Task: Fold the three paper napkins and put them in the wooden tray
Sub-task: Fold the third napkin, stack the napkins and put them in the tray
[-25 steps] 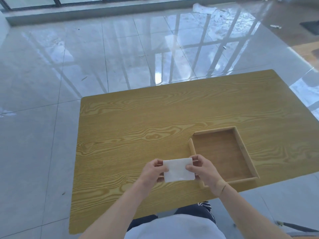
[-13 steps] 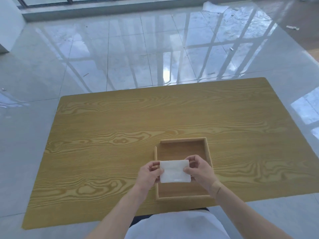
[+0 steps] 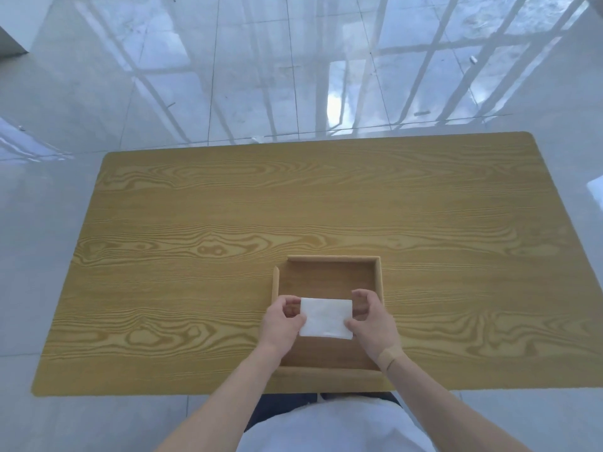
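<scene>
— Since a second ago, both hands have carried the folded napkin from beside the wooden tray to over it.
— Grip?
— Left hand and right hand fingers pinch its short edges; whether it touches the tray floor is unclear.
— Surfaces?
— Soft white rectangle, grained yellow worktop.

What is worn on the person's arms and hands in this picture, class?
Both forearms are bare, with no sleeves showing. The left hand wears nothing. A tan band wraps the wrist below the right hand. No gloves or rings are visible.
</scene>
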`<action>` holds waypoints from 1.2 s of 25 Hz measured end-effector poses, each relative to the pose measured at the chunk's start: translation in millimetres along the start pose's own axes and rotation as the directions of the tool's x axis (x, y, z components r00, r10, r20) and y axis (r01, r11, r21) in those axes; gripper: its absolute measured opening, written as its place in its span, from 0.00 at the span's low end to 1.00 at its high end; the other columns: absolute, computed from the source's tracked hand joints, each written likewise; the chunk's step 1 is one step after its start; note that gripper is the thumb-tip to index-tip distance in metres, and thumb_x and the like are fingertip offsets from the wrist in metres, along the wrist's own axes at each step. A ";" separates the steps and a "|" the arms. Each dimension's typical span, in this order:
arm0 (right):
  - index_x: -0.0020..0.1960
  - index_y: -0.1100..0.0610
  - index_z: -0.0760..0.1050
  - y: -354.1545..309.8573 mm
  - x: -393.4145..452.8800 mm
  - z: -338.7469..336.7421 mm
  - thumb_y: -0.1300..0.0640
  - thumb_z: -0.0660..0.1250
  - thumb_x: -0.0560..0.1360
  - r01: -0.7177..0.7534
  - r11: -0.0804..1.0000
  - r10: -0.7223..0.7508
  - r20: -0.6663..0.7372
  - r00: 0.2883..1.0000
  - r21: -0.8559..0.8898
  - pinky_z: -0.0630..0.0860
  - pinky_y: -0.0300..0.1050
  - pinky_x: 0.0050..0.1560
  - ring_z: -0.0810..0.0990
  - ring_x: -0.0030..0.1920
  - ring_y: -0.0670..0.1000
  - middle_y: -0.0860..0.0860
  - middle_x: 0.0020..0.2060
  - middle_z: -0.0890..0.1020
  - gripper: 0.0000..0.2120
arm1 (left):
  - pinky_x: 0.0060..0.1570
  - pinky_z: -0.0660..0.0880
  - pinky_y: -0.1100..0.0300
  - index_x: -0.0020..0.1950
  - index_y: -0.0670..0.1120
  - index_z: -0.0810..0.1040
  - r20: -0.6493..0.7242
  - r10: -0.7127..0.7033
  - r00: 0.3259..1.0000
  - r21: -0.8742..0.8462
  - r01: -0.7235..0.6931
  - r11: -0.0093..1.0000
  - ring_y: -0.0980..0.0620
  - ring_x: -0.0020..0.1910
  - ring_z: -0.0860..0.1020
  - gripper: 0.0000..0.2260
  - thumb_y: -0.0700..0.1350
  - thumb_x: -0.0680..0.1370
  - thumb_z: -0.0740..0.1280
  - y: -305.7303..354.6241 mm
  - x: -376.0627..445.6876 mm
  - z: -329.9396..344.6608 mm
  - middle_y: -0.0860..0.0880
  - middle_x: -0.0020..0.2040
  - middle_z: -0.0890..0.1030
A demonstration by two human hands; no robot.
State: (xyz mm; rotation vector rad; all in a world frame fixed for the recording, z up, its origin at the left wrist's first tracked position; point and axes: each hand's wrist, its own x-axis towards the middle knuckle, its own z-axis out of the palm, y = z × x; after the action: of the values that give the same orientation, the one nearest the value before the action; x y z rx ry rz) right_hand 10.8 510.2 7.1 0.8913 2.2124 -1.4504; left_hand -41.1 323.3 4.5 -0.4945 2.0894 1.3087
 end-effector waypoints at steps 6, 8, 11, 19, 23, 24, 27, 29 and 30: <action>0.66 0.44 0.67 4.2 8.2 11.6 0.62 0.68 0.72 0.014 0.989 -0.014 0.004 1.000 -0.145 0.71 0.34 0.36 0.78 0.42 0.40 0.44 0.45 0.80 0.27 | 0.40 0.74 0.63 0.56 0.53 0.76 -0.002 0.088 0.996 0.256 -0.084 0.963 0.56 0.44 0.78 0.14 0.40 0.74 0.69 -2.0 7.7 8.6 0.53 0.45 0.80; 0.68 0.44 0.66 3.0 9.4 11.7 0.61 0.68 0.72 0.031 0.980 -0.032 -0.003 0.999 -0.197 0.73 0.36 0.38 0.78 0.43 0.41 0.44 0.45 0.80 0.27 | 0.44 0.77 0.59 0.59 0.51 0.76 -0.005 0.146 0.989 0.317 -0.137 0.939 0.55 0.44 0.78 0.14 0.40 0.74 0.68 -0.2 8.8 10.0 0.53 0.46 0.79; 0.69 0.45 0.64 2.6 7.8 12.5 0.59 0.68 0.73 0.066 0.947 -0.072 -0.009 0.997 -0.315 0.77 0.42 0.42 0.77 0.45 0.45 0.44 0.49 0.77 0.28 | 0.46 0.77 0.56 0.64 0.50 0.73 0.023 0.207 0.978 0.458 -0.195 0.867 0.52 0.46 0.78 0.16 0.42 0.76 0.67 1.7 7.1 11.1 0.52 0.50 0.78; 0.77 0.49 0.55 10.5 7.3 6.2 0.43 0.75 0.66 0.389 0.475 -0.327 0.252 0.911 -0.789 0.70 0.52 0.64 0.62 0.70 0.57 0.50 0.72 0.63 0.46 | 0.62 0.62 0.49 0.75 0.51 0.57 0.345 0.382 0.857 0.876 -0.440 0.197 0.45 0.67 0.62 0.36 0.58 0.72 0.70 0.5 4.1 -4.6 0.48 0.66 0.63; 0.75 0.52 0.57 10.5 13.4 7.4 0.44 0.75 0.66 0.405 0.397 -0.318 0.291 0.902 -0.823 0.69 0.52 0.65 0.62 0.69 0.58 0.51 0.70 0.65 0.45 | 0.65 0.56 0.44 0.75 0.52 0.55 0.363 0.342 0.867 0.905 -0.416 0.093 0.42 0.70 0.56 0.39 0.58 0.71 0.72 -3.5 10.3 -3.8 0.46 0.70 0.59; 0.75 0.52 0.59 10.5 13.9 7.2 0.44 0.75 0.66 0.406 0.394 -0.319 0.292 0.902 -0.824 0.69 0.52 0.64 0.63 0.68 0.57 0.51 0.70 0.66 0.43 | 0.65 0.56 0.44 0.74 0.52 0.56 0.362 0.353 0.863 0.904 -0.417 0.092 0.42 0.70 0.57 0.38 0.58 0.71 0.71 -4.2 10.7 -3.7 0.46 0.70 0.59; 0.72 0.52 0.62 10.0 14.7 6.4 0.46 0.74 0.67 0.404 0.404 -0.332 0.280 0.901 -0.821 0.70 0.51 0.63 0.65 0.66 0.57 0.51 0.68 0.67 0.39 | 0.64 0.57 0.44 0.72 0.51 0.58 0.345 0.378 0.859 0.908 -0.408 0.099 0.42 0.68 0.58 0.35 0.57 0.71 0.71 -5.4 13.6 -5.6 0.47 0.69 0.61; 0.72 0.52 0.63 10.0 14.6 6.7 0.46 0.74 0.67 0.411 0.401 -0.343 0.282 0.896 -0.819 0.70 0.51 0.62 0.65 0.66 0.57 0.51 0.67 0.68 0.37 | 0.63 0.58 0.45 0.71 0.51 0.59 0.348 0.391 0.852 0.906 -0.412 0.092 0.43 0.68 0.59 0.34 0.57 0.70 0.71 -5.8 14.7 -6.3 0.47 0.68 0.62; 0.72 0.52 0.63 9.6 14.1 6.6 0.46 0.73 0.67 0.412 0.397 -0.342 0.285 0.896 -0.820 0.70 0.51 0.62 0.65 0.65 0.57 0.51 0.67 0.68 0.37 | 0.63 0.58 0.45 0.71 0.51 0.60 0.353 0.397 0.847 0.904 -0.418 0.087 0.43 0.67 0.59 0.34 0.57 0.70 0.71 -5.9 15.0 -6.7 0.47 0.68 0.62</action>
State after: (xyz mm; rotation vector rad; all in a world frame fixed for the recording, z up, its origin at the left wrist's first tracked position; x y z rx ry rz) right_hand 6.3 511.3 -10.6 -0.0526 2.6972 -0.2409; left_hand -50.7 314.9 -7.5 0.7633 2.6014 -0.0993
